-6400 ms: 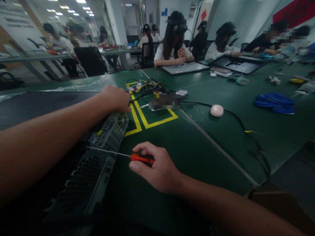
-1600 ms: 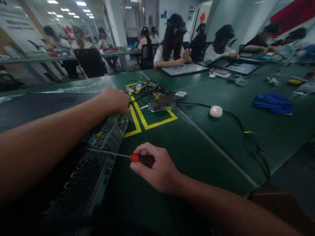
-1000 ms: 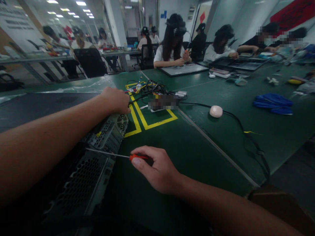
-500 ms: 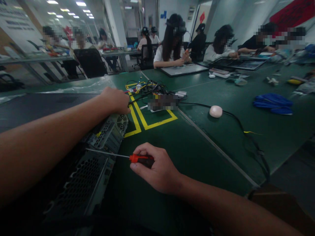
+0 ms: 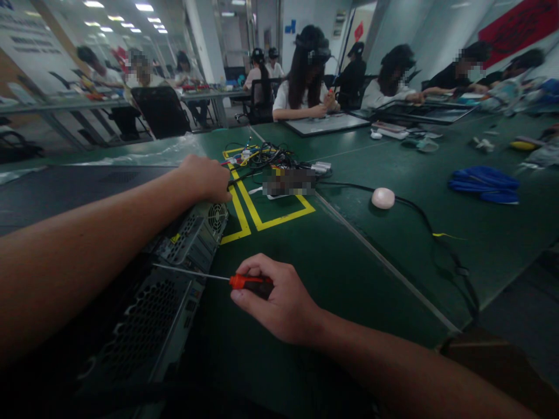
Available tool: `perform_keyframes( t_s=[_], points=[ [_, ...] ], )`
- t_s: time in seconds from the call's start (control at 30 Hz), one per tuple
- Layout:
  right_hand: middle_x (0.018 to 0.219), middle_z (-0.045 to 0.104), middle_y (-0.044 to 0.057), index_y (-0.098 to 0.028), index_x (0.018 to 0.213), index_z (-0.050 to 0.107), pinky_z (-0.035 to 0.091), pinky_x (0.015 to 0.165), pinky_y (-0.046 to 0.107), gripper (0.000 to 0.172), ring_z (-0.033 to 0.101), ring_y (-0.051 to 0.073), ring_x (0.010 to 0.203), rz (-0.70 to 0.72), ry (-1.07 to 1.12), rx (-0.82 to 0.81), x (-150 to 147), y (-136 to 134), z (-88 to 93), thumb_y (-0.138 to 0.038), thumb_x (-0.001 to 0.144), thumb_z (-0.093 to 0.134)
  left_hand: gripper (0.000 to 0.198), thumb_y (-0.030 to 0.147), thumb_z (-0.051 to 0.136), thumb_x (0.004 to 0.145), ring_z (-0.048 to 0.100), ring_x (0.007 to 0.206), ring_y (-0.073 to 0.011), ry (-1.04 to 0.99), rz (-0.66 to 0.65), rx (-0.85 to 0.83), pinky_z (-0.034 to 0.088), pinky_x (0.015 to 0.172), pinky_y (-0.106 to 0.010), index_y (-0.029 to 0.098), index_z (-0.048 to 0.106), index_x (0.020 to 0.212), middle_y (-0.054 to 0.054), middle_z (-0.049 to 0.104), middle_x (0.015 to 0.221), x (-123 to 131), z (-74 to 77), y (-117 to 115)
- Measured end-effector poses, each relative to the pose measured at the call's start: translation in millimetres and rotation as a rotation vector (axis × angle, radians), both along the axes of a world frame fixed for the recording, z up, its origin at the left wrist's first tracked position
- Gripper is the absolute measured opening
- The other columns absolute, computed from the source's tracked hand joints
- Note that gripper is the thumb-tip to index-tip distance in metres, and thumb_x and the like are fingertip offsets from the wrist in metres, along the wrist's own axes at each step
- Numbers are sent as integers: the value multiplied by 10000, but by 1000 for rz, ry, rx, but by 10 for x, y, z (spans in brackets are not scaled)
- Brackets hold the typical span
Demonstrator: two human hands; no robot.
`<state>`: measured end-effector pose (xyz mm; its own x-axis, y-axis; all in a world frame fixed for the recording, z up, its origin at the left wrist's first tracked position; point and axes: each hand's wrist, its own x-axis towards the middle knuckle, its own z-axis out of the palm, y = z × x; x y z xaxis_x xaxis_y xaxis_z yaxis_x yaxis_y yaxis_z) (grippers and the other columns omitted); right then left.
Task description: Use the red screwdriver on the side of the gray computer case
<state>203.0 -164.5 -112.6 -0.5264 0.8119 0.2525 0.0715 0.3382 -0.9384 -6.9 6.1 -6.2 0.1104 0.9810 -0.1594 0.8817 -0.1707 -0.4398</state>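
A desktop computer case (image 5: 187, 233) lies on the green table, its perforated rear panel towards me. My right hand (image 5: 279, 297) is closed around the red and black handle of a screwdriver (image 5: 251, 284). The long thin shaft points left, and its tip reaches the rear part of the case at a dark gap above the honeycomb grille (image 5: 144, 326). My left hand (image 5: 205, 180) rests on the far rear corner of the case with its fingers curled down over the edge; the fingertips are partly hidden. My left forearm crosses above the case and covers much of it.
Tangled black cables (image 5: 273, 156) lie beyond the case, within yellow tape marks (image 5: 283, 220). A pale rounded object (image 5: 383, 198) sits by a long black cable (image 5: 437, 233). Blue folded cloth (image 5: 484, 183) lies at right. Several people work across the table, one at a flat panel (image 5: 327, 123).
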Motion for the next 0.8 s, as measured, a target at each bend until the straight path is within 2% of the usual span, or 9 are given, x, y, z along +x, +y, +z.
perform_keyframes(
  t_s=[0.27, 0.47, 0.63, 0.8],
  points=[
    [801, 686, -35, -222, 1041, 695, 484, 698, 285, 150, 610, 142, 691, -4, -3, 9, -12, -7, -34, -295, 948, 786, 657, 652, 657, 864, 719, 1282, -456, -13, 16, -3, 569, 1043, -544, 264, 845, 1359, -212, 827, 1348, -22, -7, 34],
    [788, 660, -42, -212, 1030, 693, 464, 682, 280, 141, 591, 134, 674, 10, 28, 20, -8, 1, -43, -279, 943, 783, 619, 563, 654, 893, 727, 1278, -462, -10, 28, -9, 567, 1047, -552, 217, 836, 1372, -244, 803, 1387, 14, 14, 2],
    [789, 656, -41, -219, 1024, 689, 474, 693, 285, 142, 586, 137, 678, 2, 17, 13, -4, 0, -19, -279, 937, 783, 613, 589, 730, 845, 716, 1300, -463, -70, 51, 11, 551, 1072, -552, 264, 849, 1351, -214, 813, 1385, -2, -7, 22],
    [790, 667, -38, -219, 1026, 690, 469, 679, 283, 142, 590, 136, 672, -1, 16, -1, -10, -2, -11, -290, 939, 776, 603, 574, 704, 876, 717, 1297, -460, -52, 44, 0, 552, 1068, -554, 245, 845, 1361, -222, 809, 1385, 8, 3, 6]
  ],
)
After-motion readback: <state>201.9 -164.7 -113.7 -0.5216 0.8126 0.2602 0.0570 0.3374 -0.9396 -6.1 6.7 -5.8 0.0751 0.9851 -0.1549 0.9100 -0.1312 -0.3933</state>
